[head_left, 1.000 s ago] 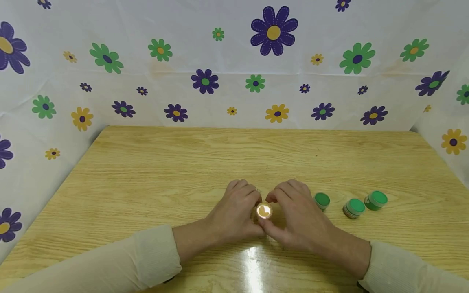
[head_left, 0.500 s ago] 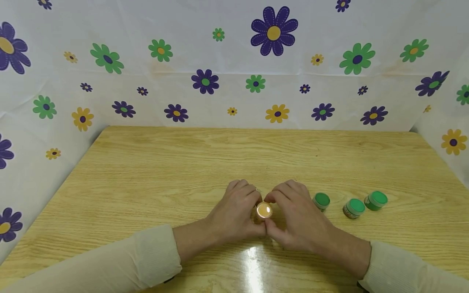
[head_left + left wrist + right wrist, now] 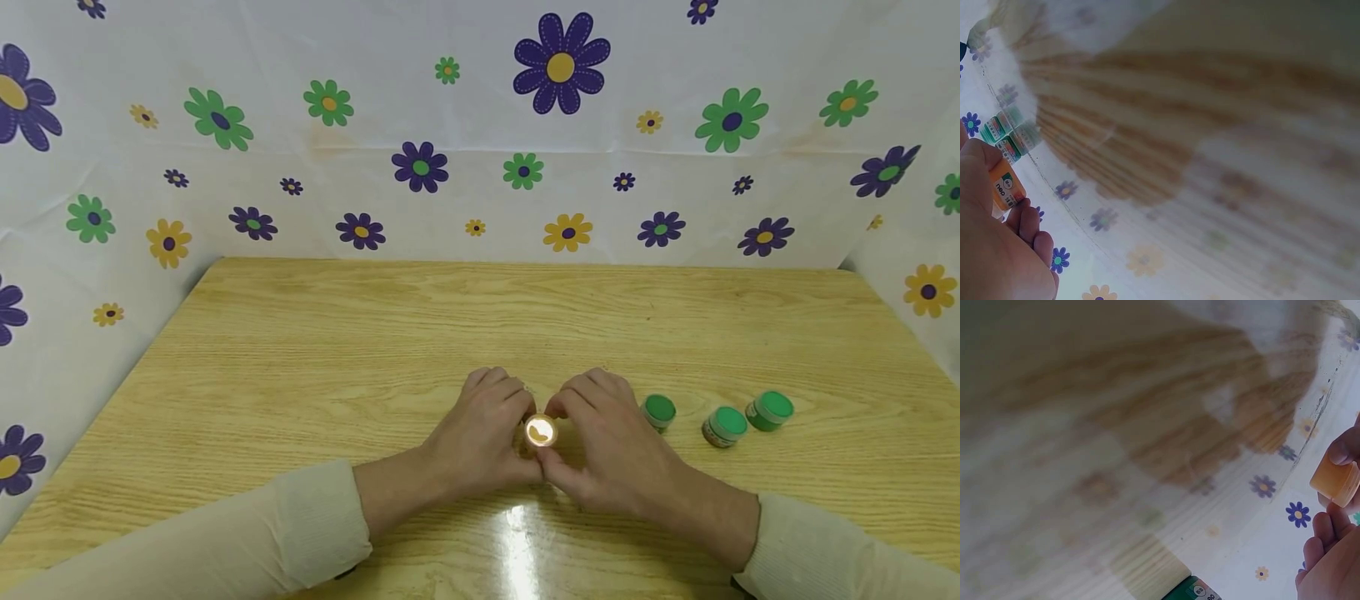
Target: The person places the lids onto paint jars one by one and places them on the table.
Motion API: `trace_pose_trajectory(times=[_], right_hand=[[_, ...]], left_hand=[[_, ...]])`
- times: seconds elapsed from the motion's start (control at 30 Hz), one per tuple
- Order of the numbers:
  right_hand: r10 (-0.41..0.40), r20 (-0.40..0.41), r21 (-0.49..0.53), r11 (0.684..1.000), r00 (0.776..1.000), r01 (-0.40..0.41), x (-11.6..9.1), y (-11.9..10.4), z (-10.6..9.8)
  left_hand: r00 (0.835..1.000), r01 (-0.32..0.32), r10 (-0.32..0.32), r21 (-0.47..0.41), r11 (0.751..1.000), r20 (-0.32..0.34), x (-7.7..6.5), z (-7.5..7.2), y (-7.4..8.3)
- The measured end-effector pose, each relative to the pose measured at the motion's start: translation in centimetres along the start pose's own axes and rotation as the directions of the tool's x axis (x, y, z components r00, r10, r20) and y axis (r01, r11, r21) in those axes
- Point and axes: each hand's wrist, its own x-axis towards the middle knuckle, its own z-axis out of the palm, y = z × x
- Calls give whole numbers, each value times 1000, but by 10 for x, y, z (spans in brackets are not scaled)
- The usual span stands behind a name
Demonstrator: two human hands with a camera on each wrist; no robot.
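Note:
A small orange paint jar (image 3: pixel 541 431) stands between my two hands, its round top shining under the light. My left hand (image 3: pixel 480 433) holds it from the left; in the left wrist view the labelled side of the orange jar (image 3: pixel 1007 186) shows between thumb and fingers. From the right, my right hand (image 3: pixel 615 442) curls its thumb and forefinger round the same jar, and the right wrist view has the thumb against the orange jar's side (image 3: pixel 1330 479). The hands nearly meet at the thumbs. Part of the jar is hidden behind the fingers.
Three green jars stand right of my right hand: one close beside it (image 3: pixel 659 412), a second green jar (image 3: pixel 724 427) and a third green jar (image 3: pixel 770 410) farther right. The wooden table (image 3: pixel 337 333) ends at a flowered white cloth (image 3: pixel 480 117) behind and at both sides.
My right thumb and forefinger shift slightly back and forth at the jar, and the bright reflection on its top changes shape. The left hand and the green jars stay put.

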Motion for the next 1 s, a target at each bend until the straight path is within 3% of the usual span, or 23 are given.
trace_pose_trajectory(times=[0.37, 0.73, 1.0], right_hand=[[22, 5, -12, 1000, 1000, -22, 0, 0, 0], [-34, -5, 18, 999, 999, 34, 0, 1, 0], [-31, -13, 19, 999, 999, 32, 0, 1, 0]], left_hand=[[1000, 6, -6, -5, 1000, 4, 0, 0, 0], [1000, 14, -14, -5, 1000, 22, 1, -2, 1], [1000, 18, -18, -2, 1000, 16, 1, -1, 1]])
